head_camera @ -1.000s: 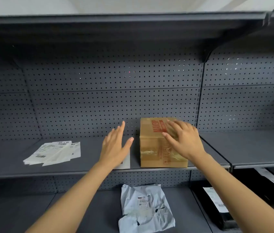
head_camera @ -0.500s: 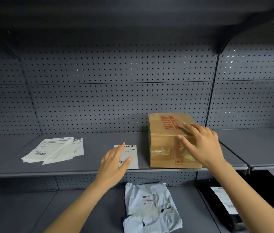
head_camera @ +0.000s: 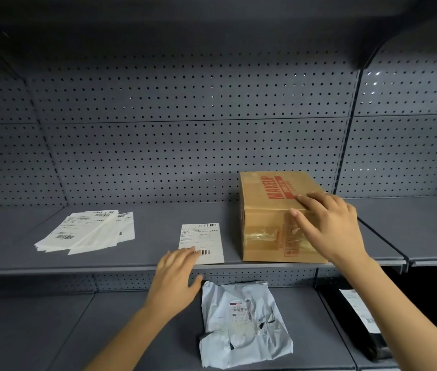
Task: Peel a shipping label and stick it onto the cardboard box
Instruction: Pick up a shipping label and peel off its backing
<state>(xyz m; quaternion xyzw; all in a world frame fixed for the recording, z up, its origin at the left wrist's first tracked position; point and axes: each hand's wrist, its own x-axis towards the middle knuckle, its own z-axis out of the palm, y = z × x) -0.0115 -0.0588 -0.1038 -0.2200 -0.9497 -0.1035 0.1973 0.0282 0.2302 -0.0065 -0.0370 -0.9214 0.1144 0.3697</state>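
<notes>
Two hands in play, neither gripping anything yet. My right hand (head_camera: 329,228) lies flat and open on the cardboard box (head_camera: 273,218), palm over its near top edge, steadying it on the shelf (head_camera: 158,236). My left hand (head_camera: 177,277) is open too, fingertips just touching the near edge of the single shipping label (head_camera: 201,243), which lies flat on the shelf just left of the box.

Risks as I see them:
- label sits close to the shelf lip; a sloppy pinch could slide it off onto the grey mailer bag (head_camera: 241,325) below
- thin sheet lying flat, hard to lift a corner; may crease, or backing may come up with it
- tape on the box front is wrinkled, poor surface to stick on

Readable text: "MAKEUP" in red on the box top. Barcodes on the label and on the label stack (head_camera: 86,231) further left; their print is too small to read.
</notes>
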